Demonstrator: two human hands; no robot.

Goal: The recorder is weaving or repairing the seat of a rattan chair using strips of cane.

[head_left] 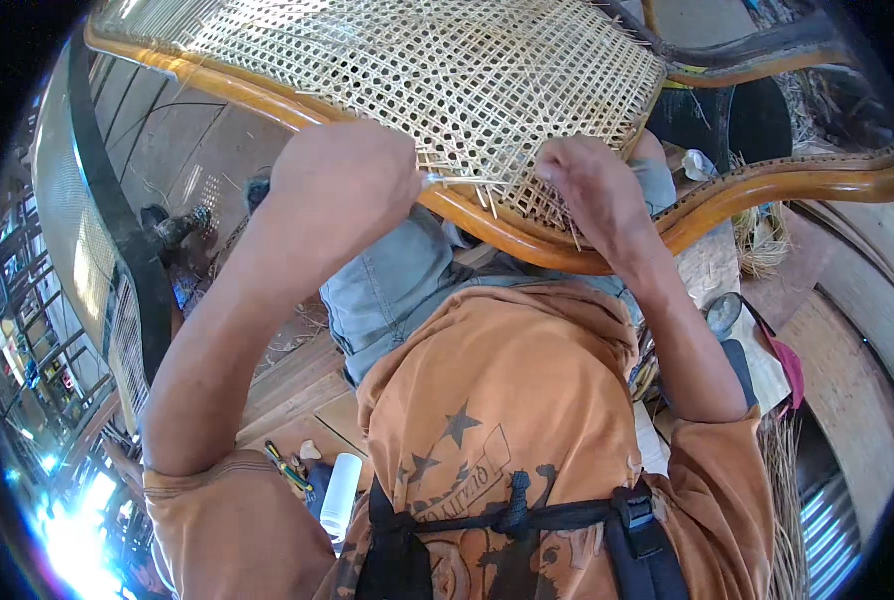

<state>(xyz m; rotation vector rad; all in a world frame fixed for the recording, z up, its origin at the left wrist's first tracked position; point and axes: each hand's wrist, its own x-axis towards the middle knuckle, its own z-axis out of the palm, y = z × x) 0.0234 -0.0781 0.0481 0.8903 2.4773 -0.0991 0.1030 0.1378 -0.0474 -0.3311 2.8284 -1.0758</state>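
A woven cane panel point(437, 80) in a varnished wooden chair frame point(237, 95) lies across my knees, with loose strand ends sticking out along its near edge. My left hand point(352, 175) is closed in a fist above the near rail. A thin pale strip point(452, 181) pokes out of its fingers toward the weave; whether it is cane or a tool's tip is unclear. At the panel's near right corner my right hand point(587, 185) is closed in a pinch over the weave. What its fingertips hold, if anything, is hidden.
A curved wooden arm point(797, 185) with a row of holes extends right. Another cane-backed piece with a dark frame point(117, 220) stands at left. Pliers point(285, 465) and a white cylinder point(341, 495) lie low on the left. Cane bundles point(762, 240) are at right.
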